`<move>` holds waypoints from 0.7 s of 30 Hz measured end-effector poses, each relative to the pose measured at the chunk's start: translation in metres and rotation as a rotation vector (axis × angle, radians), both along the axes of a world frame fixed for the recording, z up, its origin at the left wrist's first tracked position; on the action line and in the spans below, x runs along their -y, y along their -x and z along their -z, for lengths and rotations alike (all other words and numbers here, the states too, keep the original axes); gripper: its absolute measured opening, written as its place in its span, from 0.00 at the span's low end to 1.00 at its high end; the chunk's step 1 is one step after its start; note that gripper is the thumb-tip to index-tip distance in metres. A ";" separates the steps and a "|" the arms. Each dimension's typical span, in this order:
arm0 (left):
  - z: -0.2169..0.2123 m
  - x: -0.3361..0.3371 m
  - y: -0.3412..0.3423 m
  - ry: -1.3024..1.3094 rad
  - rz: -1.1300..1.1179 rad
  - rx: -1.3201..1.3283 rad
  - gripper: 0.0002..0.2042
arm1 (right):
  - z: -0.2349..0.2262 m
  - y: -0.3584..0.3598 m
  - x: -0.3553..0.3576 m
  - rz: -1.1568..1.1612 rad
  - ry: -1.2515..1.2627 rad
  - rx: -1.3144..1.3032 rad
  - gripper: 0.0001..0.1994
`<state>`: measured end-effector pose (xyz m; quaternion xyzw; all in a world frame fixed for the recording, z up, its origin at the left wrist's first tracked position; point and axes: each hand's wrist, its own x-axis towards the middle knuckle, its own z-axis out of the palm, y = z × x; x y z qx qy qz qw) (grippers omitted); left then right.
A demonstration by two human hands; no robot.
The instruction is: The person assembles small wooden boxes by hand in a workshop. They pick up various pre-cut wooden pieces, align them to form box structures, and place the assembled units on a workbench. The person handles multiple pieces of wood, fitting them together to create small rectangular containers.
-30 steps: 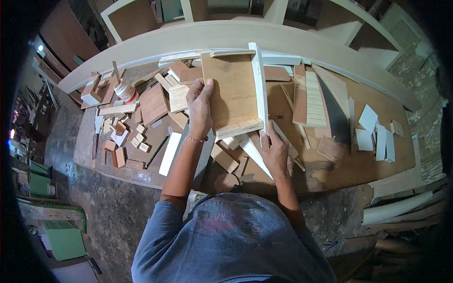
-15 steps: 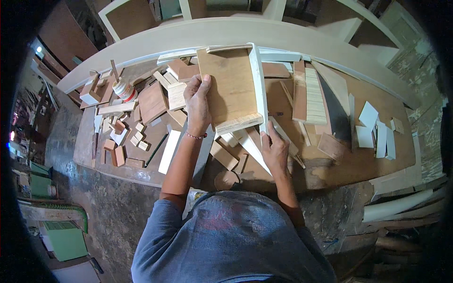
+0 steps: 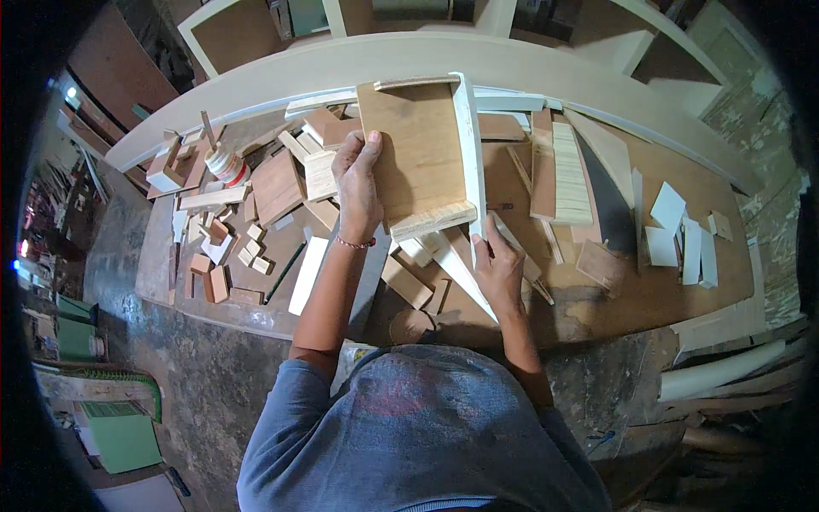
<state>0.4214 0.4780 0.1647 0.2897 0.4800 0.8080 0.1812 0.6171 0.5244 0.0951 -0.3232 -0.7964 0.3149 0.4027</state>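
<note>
Both hands hold up a small open plywood box point(image 3: 420, 158) above the worktable point(image 3: 589, 316). A flat brown panel forms its base, a white strip stands along its right side, and short plywood pieces stand at its near and far ends. Its left side has no wall. My left hand point(image 3: 357, 183) grips that left edge, thumb over the panel. Closed on the near right corner, by the lower end of the white strip, is my right hand point(image 3: 499, 266). Below the box lie wood blocks point(image 3: 406, 283) and a long white wedge-shaped strip point(image 3: 461, 271).
Several small wood offcuts point(image 3: 254, 247) cover the table's left side, beside a white tub point(image 3: 225, 165) with a stick in it. A dark pencil-like rod point(image 3: 285, 273) lies nearby. White pieces point(image 3: 670, 205) rest at the right. A long curved pale panel point(image 3: 426, 53) bounds the far side.
The box is still held in both hands, with its far end slightly higher in view. Both hands keep the same grip.
</note>
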 end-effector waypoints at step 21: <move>0.001 0.003 0.001 -0.101 -0.024 0.216 0.07 | -0.002 0.001 0.003 -0.015 -0.007 -0.009 0.16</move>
